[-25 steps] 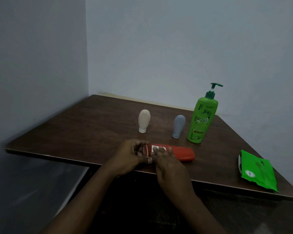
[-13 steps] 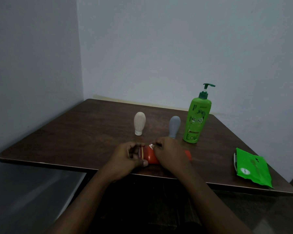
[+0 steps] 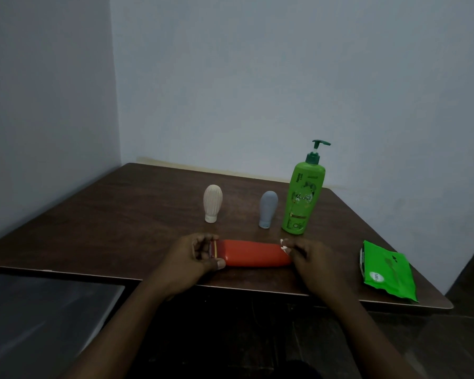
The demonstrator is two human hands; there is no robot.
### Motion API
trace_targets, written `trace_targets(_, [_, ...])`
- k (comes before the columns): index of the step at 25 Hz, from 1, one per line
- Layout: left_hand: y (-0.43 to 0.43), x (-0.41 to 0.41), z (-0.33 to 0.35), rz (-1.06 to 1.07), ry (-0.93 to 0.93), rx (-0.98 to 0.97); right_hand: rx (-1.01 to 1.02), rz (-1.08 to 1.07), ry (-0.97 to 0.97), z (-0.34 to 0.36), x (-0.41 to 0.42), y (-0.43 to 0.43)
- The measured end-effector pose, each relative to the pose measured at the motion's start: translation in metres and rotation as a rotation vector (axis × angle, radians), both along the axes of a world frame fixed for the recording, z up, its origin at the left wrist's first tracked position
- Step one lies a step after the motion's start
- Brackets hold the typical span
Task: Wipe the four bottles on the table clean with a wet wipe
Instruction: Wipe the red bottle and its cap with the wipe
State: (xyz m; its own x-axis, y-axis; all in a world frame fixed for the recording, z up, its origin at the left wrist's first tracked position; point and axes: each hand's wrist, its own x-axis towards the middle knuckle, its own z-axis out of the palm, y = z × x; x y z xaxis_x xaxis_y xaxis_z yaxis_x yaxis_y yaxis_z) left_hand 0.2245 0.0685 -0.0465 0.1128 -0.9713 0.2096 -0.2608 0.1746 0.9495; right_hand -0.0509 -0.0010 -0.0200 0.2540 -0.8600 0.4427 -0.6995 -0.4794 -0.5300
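A red bottle (image 3: 253, 253) lies on its side near the front edge of the dark wooden table (image 3: 121, 214). My left hand (image 3: 192, 258) grips its cap end. My right hand (image 3: 309, 258) is at the bottle's other end, closed on a small white wet wipe (image 3: 284, 247) that touches the bottle. Behind stand a ribbed cream bottle (image 3: 212, 202), a small grey bottle (image 3: 268, 209) and a tall green pump bottle (image 3: 304, 198), all upright.
A green pack of wet wipes (image 3: 387, 272) lies at the table's front right corner. Walls close the table in at the back and left. A grey surface (image 3: 39, 310) sits lower at the front left.
My right hand has slid with the wipe along the red bottle from near the cap to its right end, uncovering the bottle's body. The left hand has kept its hold.
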Motion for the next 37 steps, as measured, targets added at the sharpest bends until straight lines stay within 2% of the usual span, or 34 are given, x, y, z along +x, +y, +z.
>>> trace_targets(3, [-0.002,0.0,0.002,0.005,0.04,0.011,-0.123,-0.046,-0.056,-0.018,0.007,0.013])
trace_targets(7, [-0.003,0.003,0.005,-0.016,-0.01,0.007,-0.352,-0.081,0.091,-0.04,0.023,0.034])
trace_targets(10, [0.0,0.003,0.003,-0.036,-0.034,0.031,-0.427,0.043,0.23,-0.044,0.046,0.049])
trace_targets(13, [0.002,0.001,0.004,-0.08,-0.007,0.045,-0.461,0.228,0.287,-0.033,0.071,0.061])
trace_targets(15, [0.0,-0.001,0.005,-0.089,0.001,0.024,-0.497,0.272,0.296,-0.027,0.078,0.062])
trace_targets(18, [-0.005,0.001,0.003,-0.066,0.003,0.033,-0.425,0.171,0.214,-0.022,0.062,0.055])
trace_targets(23, [-0.006,0.001,-0.001,-0.057,-0.016,0.008,-0.169,-0.155,0.103,-0.019,0.008,0.028])
trace_targets(27, [0.0,-0.001,0.0,-0.057,-0.009,-0.013,-0.017,-0.219,-0.027,-0.011,0.011,0.008])
trace_targets(29, [0.002,-0.001,0.001,-0.06,-0.005,-0.031,-0.046,-0.212,-0.031,-0.007,0.027,0.006])
trace_targets(32, [0.001,0.002,0.001,-0.05,-0.006,-0.036,-0.169,-0.136,0.074,-0.004,0.063,0.016])
trace_targets(37, [-0.007,0.003,-0.006,-0.029,0.044,-0.025,-0.251,0.168,0.141,-0.013,0.113,0.044])
